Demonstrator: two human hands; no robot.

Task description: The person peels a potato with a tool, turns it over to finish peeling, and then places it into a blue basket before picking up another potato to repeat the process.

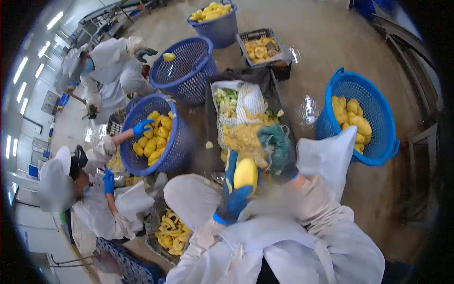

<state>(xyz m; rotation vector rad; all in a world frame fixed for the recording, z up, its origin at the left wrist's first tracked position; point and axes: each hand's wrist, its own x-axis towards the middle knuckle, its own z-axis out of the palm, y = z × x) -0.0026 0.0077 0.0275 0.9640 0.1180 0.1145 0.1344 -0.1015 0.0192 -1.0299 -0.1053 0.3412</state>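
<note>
Fruit [245,175], yellow, smooth and oval, sat upright in the left hand [232,201], above the near edge of the black-lined crate [217,102]. The left hand, in a blue glove, was partly closed around it, with long fingers reaching up along one side and the thumb across its lower end. The right hand [278,150], in a dark green glove, was held just beside and a little beyond the fruit, its fingers bent; whether it gripped anything could not be told.

Beneath the hands, the black-lined crate held a heap of pale yellow scraps [243,139], some green pieces [227,100] and white foam netting [250,99]. To the right stood a bright blue basket [373,94] with yellow fruits inside. To the left, a co-worker [97,208] in blue gloves had one hand inside a purple basket [177,137] of yellow fruits. Beyond it was a second purple basket [182,57], with one yellow piece [169,57] at its opening and another co-worker [111,61] in dark gloves beside it. Farther off stood a third purple basket [224,31], heaped with yellow fruits, and a small black crate [282,70] of yellow pieces. Yellow slices [172,234] filled a crate low on the left, near the person's leg.
</note>
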